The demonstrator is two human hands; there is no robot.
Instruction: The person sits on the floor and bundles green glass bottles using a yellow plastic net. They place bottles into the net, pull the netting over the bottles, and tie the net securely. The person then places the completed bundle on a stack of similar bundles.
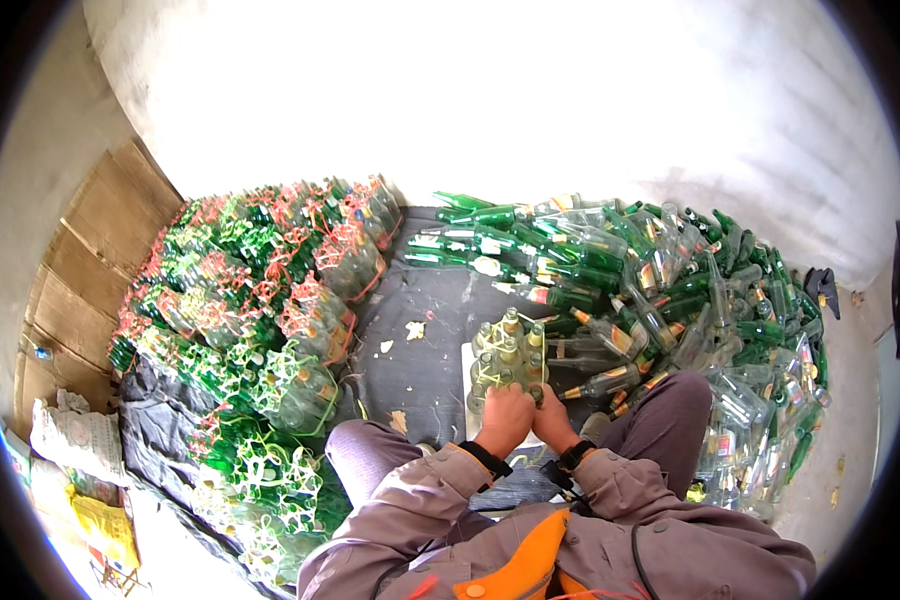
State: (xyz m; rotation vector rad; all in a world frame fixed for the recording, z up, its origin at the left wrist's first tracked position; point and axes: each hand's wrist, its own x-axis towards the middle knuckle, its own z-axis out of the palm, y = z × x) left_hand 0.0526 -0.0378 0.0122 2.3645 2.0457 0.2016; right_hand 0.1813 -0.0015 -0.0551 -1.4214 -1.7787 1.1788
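Note:
A cluster of clear glass bottles (508, 350) stands upright between my knees on a white board (468, 372). Pale yellow-green strapping (525, 318) runs around and between the bottle necks. My left hand (507, 416) is closed at the near side of the cluster, its fingers curled against the front bottles. Close beside it, my right hand (553, 418) is also closed, with thumb and fingers drawn together. What the fingers grip is hidden by the hands and too small to make out.
Tied bundles of bottles (300, 385) with red and green strapping fill the left side. Loose green and clear bottles (660, 290) lie heaped at the right, reaching near my right knee. Dark sheeting (410, 310) with leaf scraps covers the floor. Cardboard (90, 260) leans at far left.

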